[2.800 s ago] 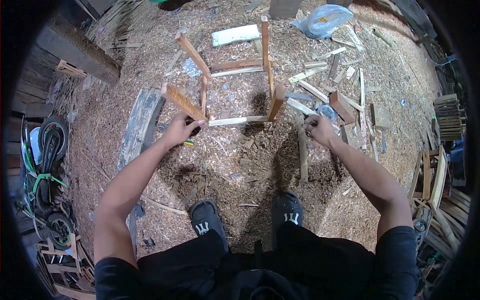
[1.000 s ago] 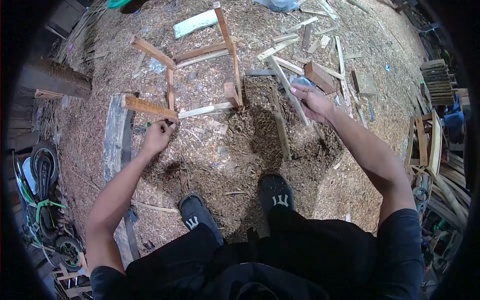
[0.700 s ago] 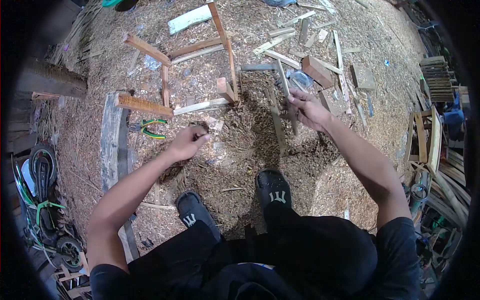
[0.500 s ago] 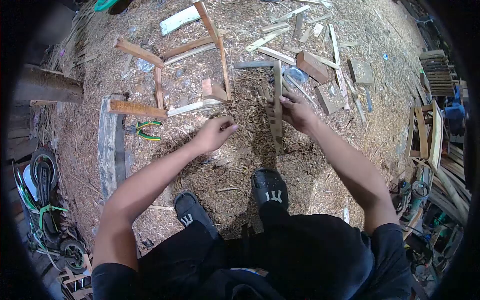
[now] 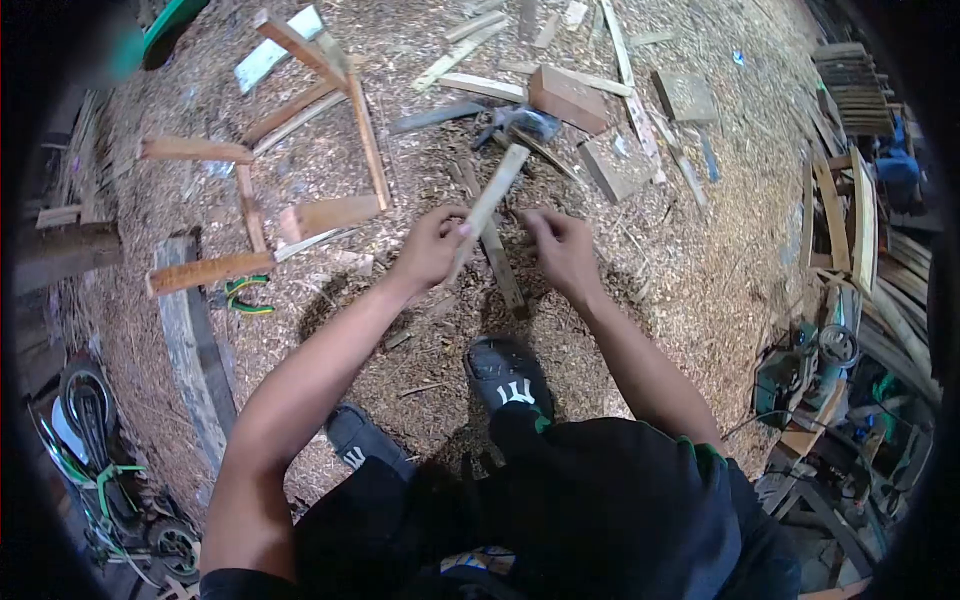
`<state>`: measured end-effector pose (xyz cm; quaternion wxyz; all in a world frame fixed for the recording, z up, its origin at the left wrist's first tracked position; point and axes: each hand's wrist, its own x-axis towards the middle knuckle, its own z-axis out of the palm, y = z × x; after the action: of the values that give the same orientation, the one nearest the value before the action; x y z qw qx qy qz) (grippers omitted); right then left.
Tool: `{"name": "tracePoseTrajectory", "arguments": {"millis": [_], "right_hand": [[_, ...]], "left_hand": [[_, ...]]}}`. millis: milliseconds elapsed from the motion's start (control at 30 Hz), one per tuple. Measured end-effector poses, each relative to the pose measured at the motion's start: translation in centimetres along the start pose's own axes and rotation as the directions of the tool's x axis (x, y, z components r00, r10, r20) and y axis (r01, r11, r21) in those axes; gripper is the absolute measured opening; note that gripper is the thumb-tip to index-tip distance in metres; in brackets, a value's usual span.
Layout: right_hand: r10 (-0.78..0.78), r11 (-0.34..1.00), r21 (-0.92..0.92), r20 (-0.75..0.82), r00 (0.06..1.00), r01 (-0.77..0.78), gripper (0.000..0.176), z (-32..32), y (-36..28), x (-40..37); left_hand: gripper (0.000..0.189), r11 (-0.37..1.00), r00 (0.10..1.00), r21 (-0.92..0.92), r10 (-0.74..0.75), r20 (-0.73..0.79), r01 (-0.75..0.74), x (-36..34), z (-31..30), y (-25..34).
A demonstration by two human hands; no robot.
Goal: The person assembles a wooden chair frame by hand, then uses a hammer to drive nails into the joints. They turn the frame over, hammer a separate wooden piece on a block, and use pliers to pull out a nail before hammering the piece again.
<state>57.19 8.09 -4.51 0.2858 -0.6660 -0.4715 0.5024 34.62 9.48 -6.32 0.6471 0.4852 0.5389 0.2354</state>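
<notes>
One pale wood strip in left hand, right hand close by

One pale, flat wooden strip [image 5: 497, 190] is pinched btwn thumb & fingers of the left hand [image 5: 435, 245]; it slants, far end up & to the right, over the chip-covered ground [image 5: 430, 350]. Right hand [image 5: 562, 250] is just beside it, apart from the strip, thumb & fingertips narrow; can't tell if they grip anything small. Under the strip, a darker, rough wooden stick [image 5: 500, 270] lies on the chips, partly hidden, near end toward the black sandals w/ white marks [image 5: 508, 375].

Left of the hands stands an open reddish-brown wooden frame [image 5: 367, 140], legs sticking up, pale strips along its base; pliers w/ green & yellow handles [image 5: 248, 296] lie open nr its closest corner, next to a thick, weathered grey plank [image 5: 195, 350]; whitish board [image 5: 280, 48] is at the frame's far side.

Beyond the right hand: reddish-brown rectangular block [image 5: 568, 98], bluish clear plastic bag [image 5: 530, 123] just this side of it, plus 2 brown wooden blocks [image 5: 685, 96] & assorted loose pale slats [image 5: 462, 52]; small green & black motorbike [image 5: 100, 450] at far left, partly in shadow.
</notes>
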Motion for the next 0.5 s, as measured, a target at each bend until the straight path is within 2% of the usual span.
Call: {"name": "tracePoseTrajectory", "arguments": {"millis": [33, 67, 100, 133, 200, 233, 267, 333, 500], "right_hand": [[-0.246, 0.955, -0.209, -0.175, 0.953, 0.208, 0.025, -1.3, -0.2, -0.9], [-0.259, 0.953, -0.228, -0.262, 0.93, 0.201, 0.022, -2.4, 0.6, -1.3], [-0.275, 0.949, -0.246, -0.344, 0.898, 0.197, 0.019, -3.4, 1.4, -1.4], [-0.274, 0.949, -0.248, -0.342, 0.899, 0.194, 0.019, -4.1, 1.9, -1.5], [-0.464, 0.798, -0.552, -0.305, 0.831, 0.243, 0.015, -5.0, 2.9, -1.4], [-0.424, 0.759, -0.62, -0.241, 0.873, 0.198, 0.023, -5.1, 3.5, -1.4], [-0.423, 0.759, -0.621, -0.244, 0.873, 0.194, 0.023, -5.1, 4.0, -1.3], [-0.459, 0.649, -0.733, -0.165, 0.873, 0.203, 0.031, -4.8, 3.6, -1.3], [-0.435, 0.682, -0.703, -0.166, 0.885, 0.203, 0.035, -4.8, 3.7, -0.8]], "left_hand": [[0.027, 0.994, 0.996, -0.074, -0.079, -0.035, 0.076, -0.8, -0.2, 0.6], [0.03, 0.977, 0.985, -0.153, -0.161, -0.068, 0.15, -1.5, -0.4, 1.2], [0.03, 0.972, 0.979, -0.146, -0.193, -0.068, 0.182, -2.0, -0.6, 1.7], [0.03, 0.971, 0.978, -0.15, -0.196, -0.067, 0.184, -2.0, -0.8, 0.9], [0.027, 0.978, 0.977, -0.15, -0.164, -0.137, 0.143, -2.1, -1.3, -0.6], [0.027, 0.97, 0.976, -0.199, -0.169, -0.135, 0.141, -2.3, -1.5, -1.0], [0.027, 0.97, 0.977, -0.198, -0.169, -0.131, 0.141, -2.3, -1.6, -1.4], [0.029, 0.98, 0.976, -0.119, -0.177, -0.124, 0.162, -2.4, -1.6, -1.5], [0.032, 0.976, 0.974, -0.148, -0.179, -0.138, 0.158, -2.3, -1.8, -1.2]]}}
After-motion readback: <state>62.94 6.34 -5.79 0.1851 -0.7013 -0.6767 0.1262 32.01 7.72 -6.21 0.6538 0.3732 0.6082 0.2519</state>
